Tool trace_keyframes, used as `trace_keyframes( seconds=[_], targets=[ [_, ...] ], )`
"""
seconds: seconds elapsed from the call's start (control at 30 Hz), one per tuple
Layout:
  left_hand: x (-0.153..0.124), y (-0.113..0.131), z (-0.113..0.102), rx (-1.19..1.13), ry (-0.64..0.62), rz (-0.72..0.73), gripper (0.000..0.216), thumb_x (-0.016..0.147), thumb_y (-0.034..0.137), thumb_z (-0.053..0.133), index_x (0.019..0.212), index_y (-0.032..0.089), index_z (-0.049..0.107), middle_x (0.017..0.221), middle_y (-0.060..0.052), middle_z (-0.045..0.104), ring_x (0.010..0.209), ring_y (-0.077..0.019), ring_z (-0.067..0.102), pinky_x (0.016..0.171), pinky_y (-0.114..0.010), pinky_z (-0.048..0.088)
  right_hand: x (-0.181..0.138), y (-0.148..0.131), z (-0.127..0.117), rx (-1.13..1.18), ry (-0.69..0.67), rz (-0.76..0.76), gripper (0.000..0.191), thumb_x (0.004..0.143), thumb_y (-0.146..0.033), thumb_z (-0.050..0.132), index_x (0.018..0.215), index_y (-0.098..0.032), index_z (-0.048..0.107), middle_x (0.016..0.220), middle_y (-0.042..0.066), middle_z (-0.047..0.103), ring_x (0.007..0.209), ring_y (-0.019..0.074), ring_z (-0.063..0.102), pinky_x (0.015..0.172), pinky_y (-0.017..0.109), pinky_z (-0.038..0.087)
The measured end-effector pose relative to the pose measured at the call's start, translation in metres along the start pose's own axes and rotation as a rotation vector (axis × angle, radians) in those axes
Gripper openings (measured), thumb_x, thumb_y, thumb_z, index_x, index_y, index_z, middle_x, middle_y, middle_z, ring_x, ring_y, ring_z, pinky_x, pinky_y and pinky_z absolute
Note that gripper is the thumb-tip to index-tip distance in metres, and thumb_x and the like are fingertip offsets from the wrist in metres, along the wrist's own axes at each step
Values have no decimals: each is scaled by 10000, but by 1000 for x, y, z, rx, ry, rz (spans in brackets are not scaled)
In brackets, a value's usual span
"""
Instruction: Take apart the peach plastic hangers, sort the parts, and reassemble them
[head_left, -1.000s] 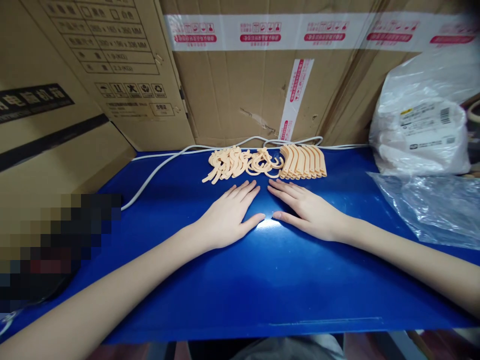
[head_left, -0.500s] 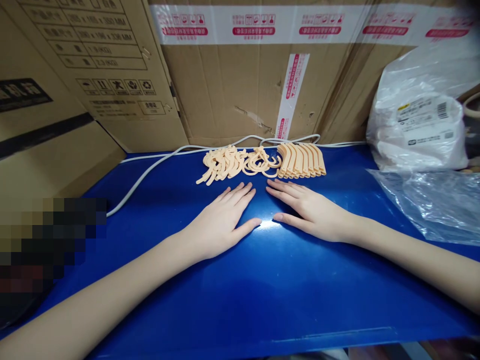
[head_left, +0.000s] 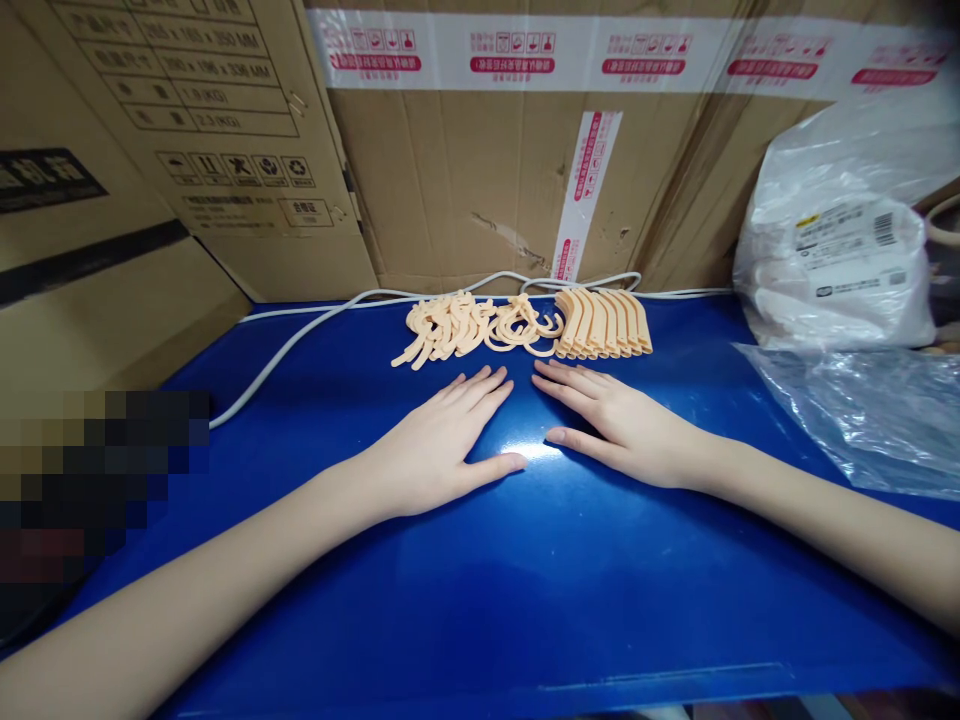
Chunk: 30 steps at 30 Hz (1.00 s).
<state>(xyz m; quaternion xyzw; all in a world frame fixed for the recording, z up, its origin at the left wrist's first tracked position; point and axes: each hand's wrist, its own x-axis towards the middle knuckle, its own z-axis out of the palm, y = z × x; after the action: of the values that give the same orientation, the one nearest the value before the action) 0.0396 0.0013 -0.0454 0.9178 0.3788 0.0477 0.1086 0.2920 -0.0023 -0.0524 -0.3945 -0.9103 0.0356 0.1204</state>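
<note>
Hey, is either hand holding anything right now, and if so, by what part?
Nothing is held: the left hand and right hand lie flat on the blue table, just short of the beige pieces.

The worktop (head_left: 480, 600) under the left hand (head_left: 431, 447) is blue; beyond the right hand (head_left: 626, 425), cream pieces (head_left: 604, 323), red-printed white tape (head_left: 577, 50).

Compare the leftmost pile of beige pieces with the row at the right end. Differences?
Order: the pile is jumbled, pieces overlapping at mixed angles; the row is neatly lined up side by side.
Shape: pieces in the pile look slimmer and rounded at the ends; those in the row look broader, with flat-cut ends.
Shared: pale beige colour, curved pieces, both on the blue table.
</note>
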Motion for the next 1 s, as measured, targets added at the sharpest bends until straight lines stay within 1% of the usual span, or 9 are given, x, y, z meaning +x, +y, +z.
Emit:
trace_keyframes(
  seconds=[0.2,0.3,0.43,0.57,0.7,0.77,0.9,1.0],
  targets=[
    [1,0,-1,7,-1,4,864,936,703,342,1547,96,276,1622,-140,211,1515,-278,180,1243,-477,170,0,0,0,-43,-21,-17,700,1008,-543,335,1497,-47,397,1565,194,346,1467,294,306,1172,513,323],
    [1,0,-1,11,3,6,856,941,698,336,1543,92,285,1620,-142,214,1516,-280,177,1243,-480,170,0,0,0,-33,-5,-18,673,1006,-531,359,1495,-71,409,1558,190,362,1456,295,331,1160,527,341],
    [0,1,-1,15,3,-2,740,996,602,301,1540,100,296,1622,-125,221,1516,-261,183,1241,-472,183,0,0,0,-23,10,-11,652,1001,-521,386,1497,-99,414,1552,185,375,1448,297,347,1152,532,353],
    [1,1,-1,0,9,-23,652,1017,525,321,1529,122,330,1618,-109,247,1511,-247,204,1237,-465,206,0,0,1,-19,15,-12,642,997,-509,403,1495,-105,422,1551,183,382,1448,301,344,1157,525,349],
    [1,-2,0,-33,52,-14,655,1004,536,352,1518,130,349,1607,-118,275,1507,-256,215,1232,-474,229,-1,0,1,-6,33,-13,620,994,-492,423,1501,-135,422,1548,177,388,1437,307,366,1143,540,366],
    [1,-3,1,-41,61,-10,667,1001,543,350,1523,127,339,1607,-120,275,1509,-258,207,1234,-477,221,-1,0,1,-9,31,-13,622,996,-494,416,1499,-128,424,1546,181,390,1435,309,369,1139,543,370],
    [1,-2,1,-24,33,-11,680,1008,541,325,1535,111,307,1618,-117,251,1512,-251,203,1240,-471,194,-1,0,0,-26,7,-17,657,1002,-512,380,1493,-77,417,1548,195,380,1443,308,355,1150,537,355],
    [1,-2,1,-7,27,-1,682,1010,545,315,1536,111,307,1620,-117,244,1511,-256,206,1239,-472,195,-2,1,0,-21,3,-16,654,1002,-511,382,1493,-81,418,1553,189,376,1451,302,339,1161,524,343]
  ],
)
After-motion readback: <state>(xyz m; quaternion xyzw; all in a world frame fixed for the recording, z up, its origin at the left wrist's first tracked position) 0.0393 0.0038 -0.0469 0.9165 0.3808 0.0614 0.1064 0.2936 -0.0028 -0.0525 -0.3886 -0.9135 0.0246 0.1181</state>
